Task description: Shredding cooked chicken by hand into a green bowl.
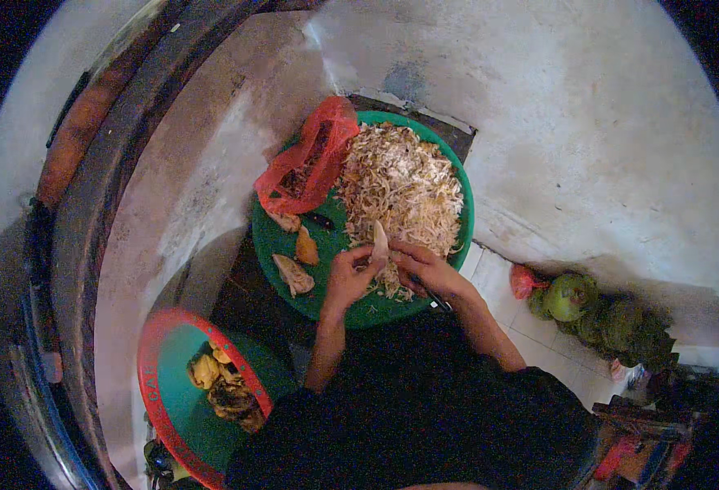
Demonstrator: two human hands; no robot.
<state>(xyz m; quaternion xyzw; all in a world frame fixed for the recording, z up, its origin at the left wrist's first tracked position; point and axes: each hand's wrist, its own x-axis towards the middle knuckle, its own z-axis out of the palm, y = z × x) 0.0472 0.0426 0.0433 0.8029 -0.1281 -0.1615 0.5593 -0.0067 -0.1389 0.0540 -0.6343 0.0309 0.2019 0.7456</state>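
Note:
A pale, pointed piece of cooked meat (380,245), which looks like chicken, stands up between my hands over the round green tray (282,282). Fingers of my left hand (351,276) are closed around its lower left side. My right hand (429,271) is closed too, its fingertips against the meat's right side. A slim black handle (435,299) juts from under the right palm; whatever it belongs to is hidden. Beyond my hands spreads a large heap of shredded meat (404,188). Larger unshredded chunks (292,274) lie on the tray's left, with a small dark object (319,220) near them.
A red mesh-like plastic bag (310,159) rests on the tray's far left edge. At lower left stands a red-rimmed green basin (154,392) holding yellowish and dark pieces (229,392). Walls rise behind and to the left. Green round objects (572,296) sit along the right wall.

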